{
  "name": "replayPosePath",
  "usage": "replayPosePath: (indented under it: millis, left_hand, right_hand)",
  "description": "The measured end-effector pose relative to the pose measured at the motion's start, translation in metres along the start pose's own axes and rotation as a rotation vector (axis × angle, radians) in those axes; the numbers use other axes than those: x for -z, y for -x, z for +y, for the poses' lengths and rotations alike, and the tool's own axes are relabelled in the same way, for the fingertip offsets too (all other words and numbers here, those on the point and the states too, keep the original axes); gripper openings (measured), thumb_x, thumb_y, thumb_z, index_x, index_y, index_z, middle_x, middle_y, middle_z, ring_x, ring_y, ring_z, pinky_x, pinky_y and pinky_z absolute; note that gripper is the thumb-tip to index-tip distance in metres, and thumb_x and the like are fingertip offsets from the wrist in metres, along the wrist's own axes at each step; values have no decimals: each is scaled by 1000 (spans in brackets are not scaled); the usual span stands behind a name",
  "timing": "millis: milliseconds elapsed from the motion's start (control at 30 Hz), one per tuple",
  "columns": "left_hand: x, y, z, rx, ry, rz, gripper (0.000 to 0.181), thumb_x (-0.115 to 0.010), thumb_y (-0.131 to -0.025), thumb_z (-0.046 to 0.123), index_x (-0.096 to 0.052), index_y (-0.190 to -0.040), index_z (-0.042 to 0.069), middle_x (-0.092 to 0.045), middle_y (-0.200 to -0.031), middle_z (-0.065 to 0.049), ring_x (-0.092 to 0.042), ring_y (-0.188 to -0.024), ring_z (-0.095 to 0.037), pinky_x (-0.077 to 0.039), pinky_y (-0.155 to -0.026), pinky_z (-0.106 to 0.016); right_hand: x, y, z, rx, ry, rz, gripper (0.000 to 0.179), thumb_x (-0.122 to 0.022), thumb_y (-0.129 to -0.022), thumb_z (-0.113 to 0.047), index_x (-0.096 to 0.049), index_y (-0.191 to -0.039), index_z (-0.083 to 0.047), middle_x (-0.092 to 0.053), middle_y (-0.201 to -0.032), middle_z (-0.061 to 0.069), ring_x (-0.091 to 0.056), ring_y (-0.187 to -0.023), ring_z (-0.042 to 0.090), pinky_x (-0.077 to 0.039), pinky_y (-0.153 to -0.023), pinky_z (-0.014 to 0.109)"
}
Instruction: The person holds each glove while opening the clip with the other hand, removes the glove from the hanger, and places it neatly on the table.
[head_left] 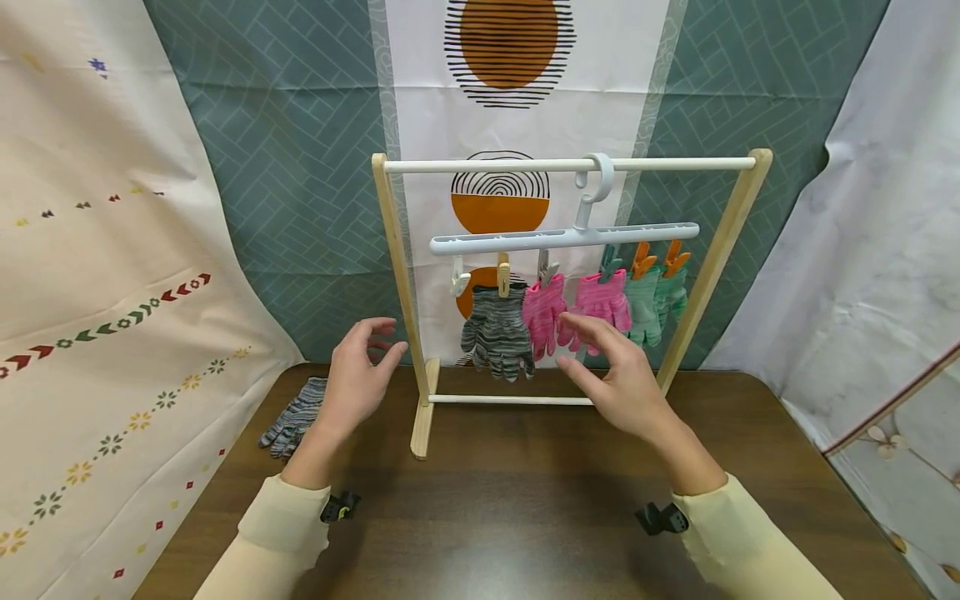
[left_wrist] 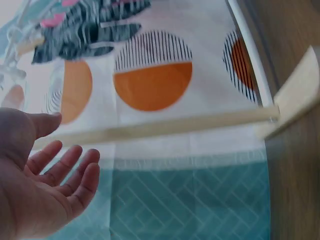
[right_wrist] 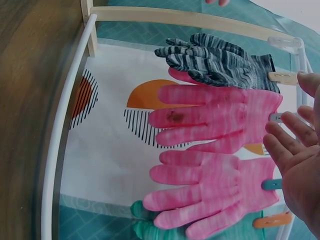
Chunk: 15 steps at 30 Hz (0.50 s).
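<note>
My left hand (head_left: pixel 360 375) is raised beside the rack's left post, fingers loosely bent around nothing. In front of the hanging gloves my right hand (head_left: pixel 618 375) is held up, thumb and fingers apart, nothing between them. A light blue hanger (head_left: pixel 510 242) hooks over the rack's top bar. Clipped under it are a grey-black striped glove (head_left: pixel 498 329), two pink gloves (right_wrist: pixel 220 120) and green gloves (head_left: pixel 643 304). The clothespins include a beige clothespin (head_left: pixel 503 275) on the striped glove and a white clothespin (head_left: pixel 459 277) at the left end that holds nothing.
Another grey striped glove (head_left: pixel 300 414) lies on the brown table (head_left: pixel 487 500) at the left, partly behind my left forearm. The wooden rack (head_left: pixel 397 250) stands toward the back, its left foot (head_left: pixel 422 429) pointing at me. Patterned cloths (head_left: pixel 285 167) hang behind and at both sides.
</note>
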<state>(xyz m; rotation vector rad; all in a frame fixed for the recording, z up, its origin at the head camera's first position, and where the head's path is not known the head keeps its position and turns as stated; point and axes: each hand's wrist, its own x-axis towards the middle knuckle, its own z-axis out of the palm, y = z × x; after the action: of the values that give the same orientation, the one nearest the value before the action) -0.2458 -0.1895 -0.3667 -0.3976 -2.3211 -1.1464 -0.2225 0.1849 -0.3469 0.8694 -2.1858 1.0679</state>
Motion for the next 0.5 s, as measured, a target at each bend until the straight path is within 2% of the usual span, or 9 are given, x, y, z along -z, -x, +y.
replayPosePath:
  millis: [133, 333, 500]
  left_hand:
    - [-9, -2, 14, -28, 68, -14, 42, -75, -102, 14, -61, -140, 3, -66, -130, -14, -68, -110, -30, -55, -93, -51]
    - [-22, -7, 29, -38, 193, -58, 45, -75, -102, 15, -60, -143, 8, -67, -134, -9, -68, -116, -27, -55, -99, -48]
    - [-35, -12, 39, -30, 293, -112, 51, -74, -103, 16, -54, -149, 7, -63, -141, -9, -65, -124, -30, -52, -105, -49]
  right_hand:
    - [0, -4, -2, 4, -6, 0, 58, -80, -96, -8, -58, -150, -8, -61, -148, 4, -62, -133, 26, -51, -106, 51]
    - [-2, -10, -6, 2, -13, -10, 58, -80, -96, -10, -58, -150, -8, -61, -148, 7, -61, -134, 25, -51, -107, 49]
    - [-4, -15, -9, 11, -27, -9, 57, -80, -96, -9, -58, -149, -4, -62, -147, 10, -61, -134, 28, -51, -107, 48]
